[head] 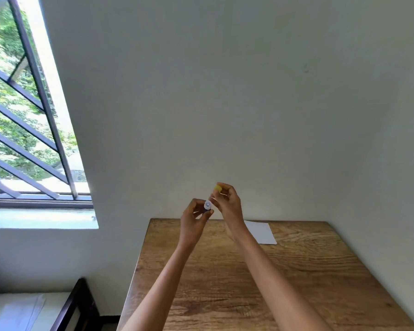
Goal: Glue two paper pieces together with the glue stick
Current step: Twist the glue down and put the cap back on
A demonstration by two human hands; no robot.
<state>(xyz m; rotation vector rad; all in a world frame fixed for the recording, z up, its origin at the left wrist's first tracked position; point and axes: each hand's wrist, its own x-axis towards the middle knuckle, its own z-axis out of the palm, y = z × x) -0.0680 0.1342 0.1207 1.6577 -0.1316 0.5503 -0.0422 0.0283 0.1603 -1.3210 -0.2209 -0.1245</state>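
glue stick (207, 206) in left hand (193, 220) fingers, yellow cap (217, 188) pinched in right hand (227, 201), r arm partly hiding paper (261, 232)

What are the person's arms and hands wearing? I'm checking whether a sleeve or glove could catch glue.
Nothing shows on them. Both forearms are bare up to the picture's lower edge, with no sleeves in view. The left hand and right hand have no gloves, and no rings, watch or bands can be seen at the wrists.
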